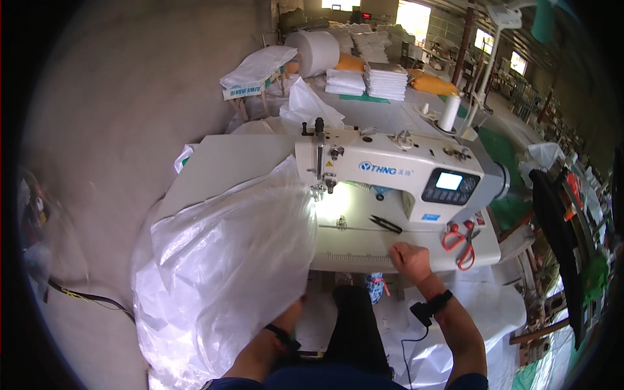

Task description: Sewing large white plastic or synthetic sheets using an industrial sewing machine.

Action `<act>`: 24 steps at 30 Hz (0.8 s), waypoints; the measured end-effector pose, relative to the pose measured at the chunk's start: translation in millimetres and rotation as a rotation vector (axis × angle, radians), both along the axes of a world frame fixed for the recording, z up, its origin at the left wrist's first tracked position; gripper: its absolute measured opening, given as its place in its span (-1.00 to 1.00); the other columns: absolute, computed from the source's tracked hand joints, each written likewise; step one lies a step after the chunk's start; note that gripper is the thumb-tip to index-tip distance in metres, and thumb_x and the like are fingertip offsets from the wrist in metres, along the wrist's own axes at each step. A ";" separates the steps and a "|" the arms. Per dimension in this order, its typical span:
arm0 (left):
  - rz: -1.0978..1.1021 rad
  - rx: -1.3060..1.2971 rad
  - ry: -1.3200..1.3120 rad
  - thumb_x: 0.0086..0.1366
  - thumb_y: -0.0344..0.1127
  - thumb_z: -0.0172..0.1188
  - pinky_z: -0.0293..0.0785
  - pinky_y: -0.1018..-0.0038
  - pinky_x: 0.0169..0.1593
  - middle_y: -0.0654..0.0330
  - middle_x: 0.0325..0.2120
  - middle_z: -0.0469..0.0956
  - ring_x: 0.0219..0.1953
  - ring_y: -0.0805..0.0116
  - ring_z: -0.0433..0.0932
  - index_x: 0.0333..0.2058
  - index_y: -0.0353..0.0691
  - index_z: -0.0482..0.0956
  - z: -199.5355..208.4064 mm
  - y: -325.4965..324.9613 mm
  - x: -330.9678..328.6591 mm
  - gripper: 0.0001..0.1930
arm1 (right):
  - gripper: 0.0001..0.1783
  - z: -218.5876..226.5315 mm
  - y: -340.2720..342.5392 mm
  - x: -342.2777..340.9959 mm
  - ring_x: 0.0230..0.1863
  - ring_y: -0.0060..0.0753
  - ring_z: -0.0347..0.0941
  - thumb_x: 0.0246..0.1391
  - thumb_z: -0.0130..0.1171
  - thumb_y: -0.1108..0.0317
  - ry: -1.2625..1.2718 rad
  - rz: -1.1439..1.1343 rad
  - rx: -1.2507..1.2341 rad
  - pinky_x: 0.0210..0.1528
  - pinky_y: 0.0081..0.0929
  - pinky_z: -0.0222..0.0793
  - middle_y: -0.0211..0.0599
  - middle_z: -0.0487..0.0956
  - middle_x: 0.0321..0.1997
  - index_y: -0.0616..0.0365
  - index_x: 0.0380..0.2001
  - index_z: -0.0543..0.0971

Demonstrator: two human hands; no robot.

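Note:
A white sewing machine with a lit needle area stands on a pale table. A large translucent white plastic sheet spreads over the table's left side and hangs off its front, its right edge beside the needle. My left hand is low behind that hanging sheet, its fingers hidden. At the table's front edge, by the printed ruler, my right hand is curled into a fist; whatever it may hold is hidden. Black thread snips lie beyond it, and red-handled scissors to its right.
A white thread cone stands behind the machine. Stacked white sacks and a big white roll are farther back. A bare wall runs along the left. A black chair-like frame stands at the right.

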State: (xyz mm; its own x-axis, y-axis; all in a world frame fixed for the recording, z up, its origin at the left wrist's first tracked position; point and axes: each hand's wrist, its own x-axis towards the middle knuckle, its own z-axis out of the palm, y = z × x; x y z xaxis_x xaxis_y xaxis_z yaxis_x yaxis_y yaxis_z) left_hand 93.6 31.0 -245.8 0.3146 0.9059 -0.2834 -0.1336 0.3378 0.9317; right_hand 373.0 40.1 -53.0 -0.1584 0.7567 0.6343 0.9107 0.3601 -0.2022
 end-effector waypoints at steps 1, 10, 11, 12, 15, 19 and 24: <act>0.007 -0.004 -0.006 0.24 -0.31 0.18 0.48 0.49 -0.24 0.25 -0.44 0.51 -0.37 0.46 0.51 -0.28 -0.25 0.53 -5.7 7.5 4.2 -0.85 | -0.89 3.7 0.4 0.3 -0.62 -0.16 0.48 0.04 0.13 0.37 -0.014 0.006 -0.005 -0.58 -0.27 0.38 -0.27 0.48 -0.67 0.08 -0.53 0.46; 0.081 -0.050 -0.004 0.24 -0.31 0.18 0.48 0.49 -0.25 0.25 -0.44 0.51 -0.38 0.45 0.51 -0.28 -0.25 0.53 -57.4 76.5 1.7 -0.85 | -0.85 6.2 5.2 -3.4 -0.71 -0.24 0.44 -0.17 0.26 0.41 0.042 -0.035 -0.127 -0.65 -0.37 0.35 -0.34 0.49 -0.66 0.04 -0.50 0.47; 0.080 -0.054 -0.006 0.24 -0.31 0.18 0.48 0.49 -0.25 0.25 -0.44 0.51 -0.38 0.45 0.51 -0.28 -0.25 0.53 -62.6 83.7 3.5 -0.85 | -0.85 6.8 5.4 -4.4 -0.71 -0.24 0.44 -0.17 0.26 0.41 0.032 -0.038 -0.130 -0.65 -0.37 0.35 -0.34 0.49 -0.66 0.04 -0.50 0.47; 0.078 -0.053 -0.008 0.24 -0.31 0.18 0.48 0.49 -0.25 0.25 -0.44 0.51 -0.38 0.45 0.51 -0.28 -0.25 0.53 -66.8 93.3 6.3 -0.85 | -0.85 7.9 7.1 -5.2 -0.71 -0.24 0.43 -0.18 0.25 0.41 0.037 -0.044 -0.159 -0.65 -0.37 0.35 -0.34 0.48 -0.66 0.04 -0.50 0.47; 0.072 -0.045 -0.012 0.24 -0.31 0.17 0.48 0.49 -0.25 0.25 -0.44 0.51 -0.38 0.45 0.51 -0.28 -0.25 0.53 -77.6 120.9 11.5 -0.85 | -0.85 4.6 8.1 -4.1 -0.70 -0.25 0.43 -0.20 0.25 0.41 0.006 -0.053 -0.170 -0.65 -0.37 0.34 -0.35 0.48 -0.65 0.04 -0.49 0.48; 0.063 -0.031 -0.003 0.24 -0.31 0.17 0.48 0.48 -0.26 0.25 -0.44 0.51 -0.38 0.45 0.51 -0.28 -0.25 0.53 -89.4 150.1 9.0 -0.85 | -0.85 4.0 9.3 -5.4 -0.71 -0.24 0.41 -0.23 0.25 0.40 0.003 -0.048 -0.156 -0.66 -0.36 0.32 -0.37 0.48 -0.65 0.03 -0.52 0.48; 0.055 -0.010 0.011 0.24 -0.31 0.17 0.48 0.48 -0.26 0.25 -0.44 0.51 -0.39 0.45 0.51 -0.28 -0.25 0.52 -97.9 177.6 8.0 -0.85 | -0.87 6.5 9.8 -5.8 -0.73 -0.25 0.39 -0.22 0.22 0.38 -0.047 -0.077 -0.232 -0.67 -0.36 0.31 -0.39 0.44 -0.69 0.03 -0.53 0.47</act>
State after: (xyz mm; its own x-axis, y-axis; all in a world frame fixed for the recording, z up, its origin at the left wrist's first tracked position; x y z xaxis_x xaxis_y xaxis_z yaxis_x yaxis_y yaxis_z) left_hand 101.6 208.6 -343.7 0.2616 0.9186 -0.2962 -0.1415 0.3401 0.9297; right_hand 367.2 49.8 -46.5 -0.1196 0.8922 0.4354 0.9440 0.2380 -0.2286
